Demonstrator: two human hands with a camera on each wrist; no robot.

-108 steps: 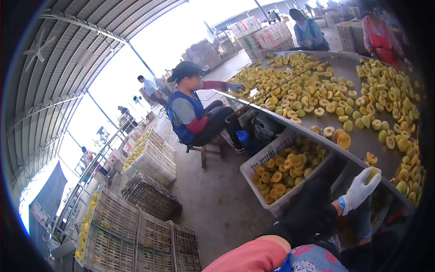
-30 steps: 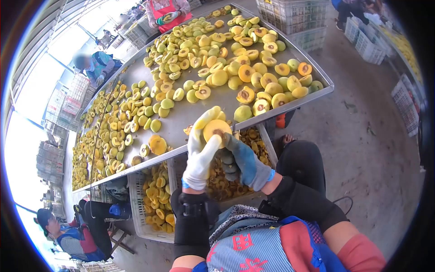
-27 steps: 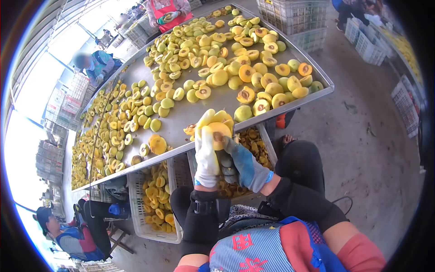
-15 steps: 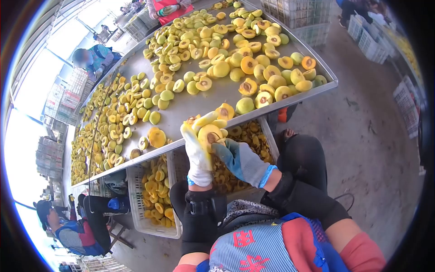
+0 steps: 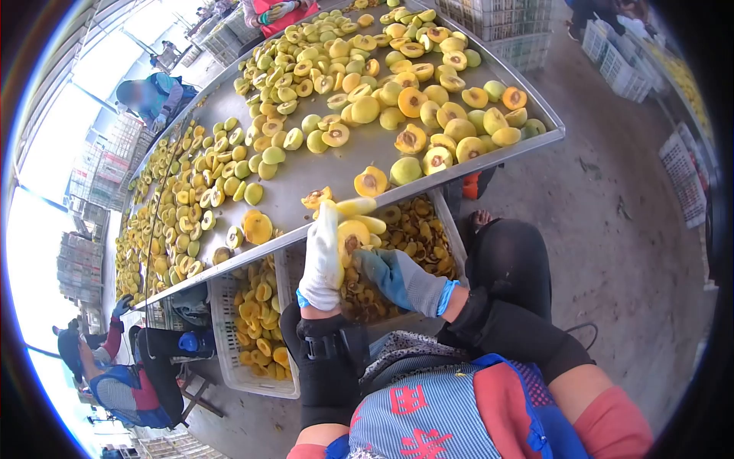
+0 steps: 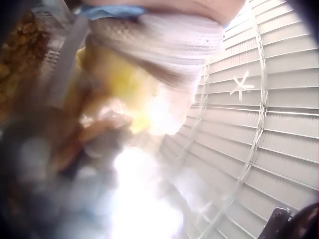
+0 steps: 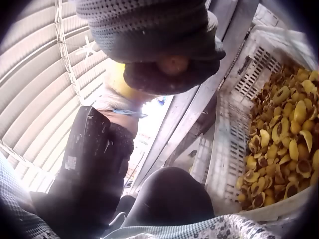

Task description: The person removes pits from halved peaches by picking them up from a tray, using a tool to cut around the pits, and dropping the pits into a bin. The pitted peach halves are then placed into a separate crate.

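My left hand point(image 5: 323, 260), in a white glove with yellow-coated fingers, holds a peach half point(image 5: 353, 231) with its cut face and brown centre toward me. At that centre are the fingertips of my right hand point(image 5: 404, 281), in a blue-grey glove. The right fingers curl round a small tool whose round brown end point(image 7: 173, 63) shows in the right wrist view; its working end is hidden. Another peach half point(image 5: 371, 181) lies on the metal table point(image 5: 306, 183) just beyond the hands, beside a torn peach piece point(image 5: 316, 197). Blur covers most of the left wrist view.
Many peach halves point(image 5: 336, 135) spread over the table, which has a raised metal edge. Below the hands stands a crate point(image 7: 227, 144) of peach scraps; a white crate point(image 5: 222, 336) of peach halves is to its left. Other people point(image 5: 115, 375) sit around the table.
Earliest, I faced left with a greenish peach in my left hand. Over the last second both hands moved slightly down and left, staying together, and the held half's cut face turned.
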